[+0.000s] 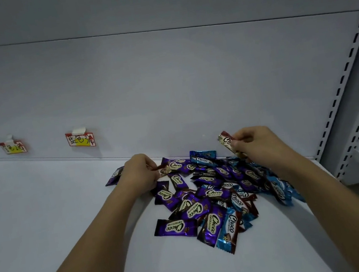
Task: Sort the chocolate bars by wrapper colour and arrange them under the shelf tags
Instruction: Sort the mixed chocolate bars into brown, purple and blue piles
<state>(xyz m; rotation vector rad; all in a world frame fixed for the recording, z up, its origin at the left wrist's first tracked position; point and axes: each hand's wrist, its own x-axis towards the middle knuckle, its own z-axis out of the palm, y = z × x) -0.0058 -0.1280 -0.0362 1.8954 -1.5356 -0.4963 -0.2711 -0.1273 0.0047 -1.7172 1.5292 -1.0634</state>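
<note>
Both arms reach forward over the bar pile (pixel 209 199): left hand (pixel 140 172) pinches a purple bar (pixel 166 169); right hand (pixel 257 141) grips a raised brown bar (pixel 226 141).

The pile of chocolate bars (pixel 209 199) fills the right half of the white shelf (pixel 45 216), reaching the back panel (pixel 165 79). Left of it the shelf surface lies bare below the two shelf tags (pixel 80 139). At right, slotted uprights (pixel 340 87) close that side off.
</note>
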